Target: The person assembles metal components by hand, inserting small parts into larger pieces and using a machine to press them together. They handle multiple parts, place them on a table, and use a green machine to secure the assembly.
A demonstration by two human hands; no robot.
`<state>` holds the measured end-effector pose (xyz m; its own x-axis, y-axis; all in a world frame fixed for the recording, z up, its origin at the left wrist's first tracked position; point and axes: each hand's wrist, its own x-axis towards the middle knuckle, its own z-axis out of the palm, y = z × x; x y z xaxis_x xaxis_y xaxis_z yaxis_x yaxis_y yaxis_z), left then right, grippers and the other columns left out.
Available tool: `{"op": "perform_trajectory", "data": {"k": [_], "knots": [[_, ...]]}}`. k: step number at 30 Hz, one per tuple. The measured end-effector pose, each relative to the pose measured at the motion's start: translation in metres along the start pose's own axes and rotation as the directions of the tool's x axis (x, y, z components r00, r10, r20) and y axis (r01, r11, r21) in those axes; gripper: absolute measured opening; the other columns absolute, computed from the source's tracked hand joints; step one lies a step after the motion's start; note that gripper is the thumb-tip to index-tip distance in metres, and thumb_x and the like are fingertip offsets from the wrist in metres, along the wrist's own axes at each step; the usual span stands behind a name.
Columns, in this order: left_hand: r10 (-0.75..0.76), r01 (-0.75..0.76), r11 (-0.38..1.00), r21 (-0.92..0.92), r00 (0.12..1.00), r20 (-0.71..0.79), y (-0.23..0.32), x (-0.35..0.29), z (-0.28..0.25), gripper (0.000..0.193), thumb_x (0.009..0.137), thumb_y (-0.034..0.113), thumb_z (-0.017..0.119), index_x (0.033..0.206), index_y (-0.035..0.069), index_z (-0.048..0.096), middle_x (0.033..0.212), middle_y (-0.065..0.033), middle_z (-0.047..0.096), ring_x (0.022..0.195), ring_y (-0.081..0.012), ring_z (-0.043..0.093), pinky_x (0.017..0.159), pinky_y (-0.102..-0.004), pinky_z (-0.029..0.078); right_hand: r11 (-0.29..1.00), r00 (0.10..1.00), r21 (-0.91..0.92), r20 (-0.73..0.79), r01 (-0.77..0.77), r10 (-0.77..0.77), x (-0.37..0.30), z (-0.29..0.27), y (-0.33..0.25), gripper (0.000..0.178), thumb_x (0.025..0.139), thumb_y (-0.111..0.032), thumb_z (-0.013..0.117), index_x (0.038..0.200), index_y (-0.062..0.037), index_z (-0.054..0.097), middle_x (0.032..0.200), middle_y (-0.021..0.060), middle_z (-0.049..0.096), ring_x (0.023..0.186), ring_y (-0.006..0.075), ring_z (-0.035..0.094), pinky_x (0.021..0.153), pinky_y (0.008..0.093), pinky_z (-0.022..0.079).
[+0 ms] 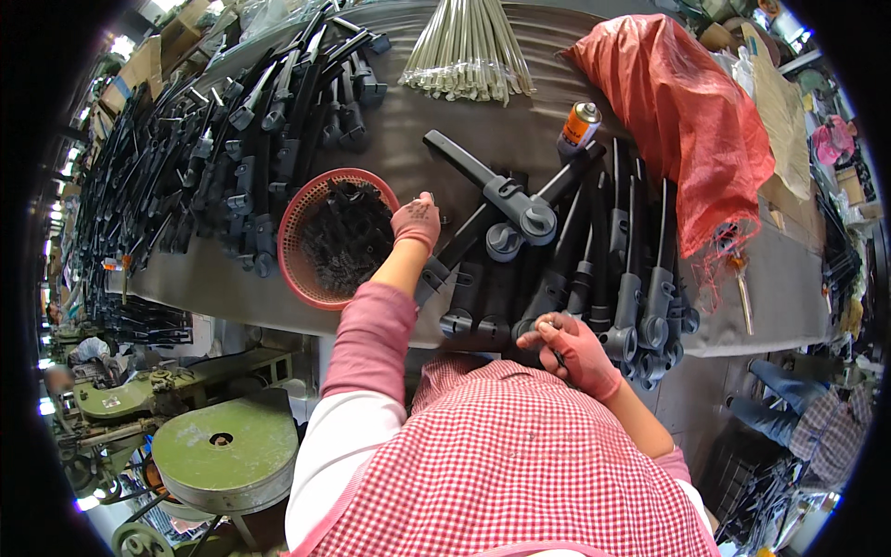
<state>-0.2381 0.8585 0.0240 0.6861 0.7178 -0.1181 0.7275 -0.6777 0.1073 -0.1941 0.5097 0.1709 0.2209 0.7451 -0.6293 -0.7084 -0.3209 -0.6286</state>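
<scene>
My left hand (416,223), in a pinkish work glove, reaches over the table just right of a red plastic basket (290,277) of small black plastic parts (348,237). Its fingers are curled closed, and what they hold is too small to make out. Near the table's front edge, my gloved right hand (583,356) is closed in a pinch with a small dark bit at its fingers, its kind unclear. Between and beyond the hands lie black tube assemblies with round grey joints (536,221), crossed over one another. More such tubes (631,297) lie side by side by my right hand.
A big heap of black tubes (223,167) covers the table's left. Pale thin rods (473,51) lie bundled at the back. An orange-labelled spray can (579,127) stands beside a red woven sack (682,121). A green machine (225,441) stands at lower left.
</scene>
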Motion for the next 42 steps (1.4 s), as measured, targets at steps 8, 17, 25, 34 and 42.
{"op": "perform_trajectory", "data": {"k": [8, 17, 25, 34, 42], "knots": [[-0.070, 0.011, 0.979, 0.201, 0.955, 0.289, 0.019, 0.029, 0.008, 0.025, 0.093, 0.016, 0.058, 0.116, 0.008, 0.062, 0.116, -0.0156, 0.070, 0.108, -0.0321, 0.068, 0.085, -0.0436, 0.057, 0.988, 0.997, 0.157, -0.076, 0.014, -0.002, -0.014, -0.011, 0.005, 0.024, 0.101, -0.025, 0.060, 0.095, -0.0029, 0.066, 0.089, 0.0061, 0.070, 0.056, 0.0040, 0.048, 0.050, 0.0168, 0.038], [-0.384, 0.374, 0.915, -0.150, 0.922, -0.043, -0.079, -0.035, -0.037, 0.035, 0.089, 0.042, 0.057, 0.102, 0.010, 0.063, 0.107, -0.0202, 0.069, 0.103, -0.0414, 0.065, 0.085, -0.0528, 0.052, 0.976, 0.980, 0.096, 0.069, -0.193, 0.187, 0.017, -0.024, 0.002, 0.025, 0.094, -0.028, 0.070, 0.100, -0.0044, 0.067, 0.068, -0.0057, 0.046, 0.055, 0.0035, 0.036, 0.050, 0.0196, 0.029], [-0.371, 0.347, 0.740, -0.576, 0.925, 0.081, -0.063, 0.015, -0.019, 0.022, 0.080, 0.017, 0.056, 0.077, -0.003, 0.065, 0.059, -0.0134, 0.059, 0.047, -0.0213, 0.058, 0.046, -0.0357, 0.047, 0.994, 0.987, -0.089, 0.151, 0.059, -0.045, 0.016, -0.054, -0.048, 0.024, 0.090, -0.020, 0.074, 0.107, -0.0036, 0.070, 0.082, -0.0009, 0.064, 0.065, 0.0066, 0.054, 0.058, 0.0213, 0.044], [-0.418, 0.045, 0.162, -0.986, 0.908, -0.027, -0.032, -0.040, -0.070, 0.016, 0.100, 0.023, 0.057, 0.098, 0.008, 0.061, 0.073, 0.0027, 0.058, 0.055, -0.0055, 0.051, 0.044, -0.0204, 0.038, 0.982, 0.989, 0.122, -0.008, 0.145, -0.145, 0.003, -0.058, -0.045, 0.019, 0.094, -0.020, 0.068, 0.107, -0.0047, 0.069, 0.077, -0.0031, 0.059, 0.053, 0.0027, 0.044, 0.043, 0.0177, 0.032], [0.313, 0.160, -0.164, -0.973, 0.944, 0.102, 0.125, -0.133, -0.152, 0.019, 0.102, 0.021, 0.053, 0.104, 0.003, 0.060, 0.077, -0.0036, 0.060, 0.064, -0.0104, 0.056, 0.053, -0.0251, 0.047, 0.580, 0.583, -0.377, -0.121, 0.722, -0.804, 0.005, 0.007, -0.078, 0.016, 0.091, -0.009, 0.073, 0.103, 0.0000, 0.068, 0.094, 0.0009, 0.067, 0.093, 0.0069, 0.060, 0.085, 0.0243, 0.049]]}}
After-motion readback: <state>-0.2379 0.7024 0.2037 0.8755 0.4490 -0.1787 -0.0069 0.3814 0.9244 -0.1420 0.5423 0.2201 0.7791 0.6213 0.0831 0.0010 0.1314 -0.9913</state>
